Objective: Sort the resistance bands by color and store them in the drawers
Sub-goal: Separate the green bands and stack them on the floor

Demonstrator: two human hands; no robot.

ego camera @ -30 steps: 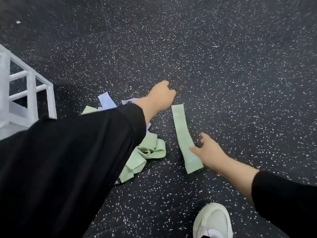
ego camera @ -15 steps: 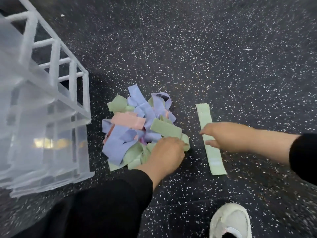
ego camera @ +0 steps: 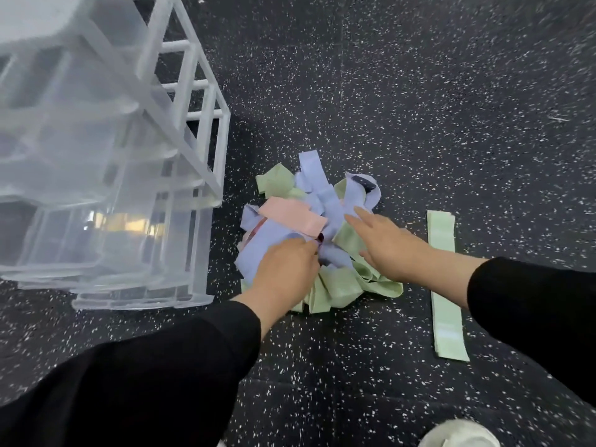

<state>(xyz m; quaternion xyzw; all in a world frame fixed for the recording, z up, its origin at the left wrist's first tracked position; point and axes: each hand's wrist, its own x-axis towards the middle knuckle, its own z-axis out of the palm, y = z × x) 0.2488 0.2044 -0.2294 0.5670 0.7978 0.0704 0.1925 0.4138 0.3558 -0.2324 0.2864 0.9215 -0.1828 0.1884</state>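
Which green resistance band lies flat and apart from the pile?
The long green band stretched out straight on the floor beside the right forearm. The other green bands are folded and tangled into the mixed pile under both hands.

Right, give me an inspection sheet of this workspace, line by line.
Surface: black rubber floor with white speckles.
Job's things: mixed pile of green, lilac and pink fabric resistance bands; one flat green resistance band lying apart, right of the pile; translucent plastic drawer unit in a white frame, left of the pile.
Clutter: nothing seen.
Hands: left hand fingers curled into the pile; right hand open, fingers straight, on the pile.
Cables: nothing seen.
Surroundings: white shoe at the bottom edge.
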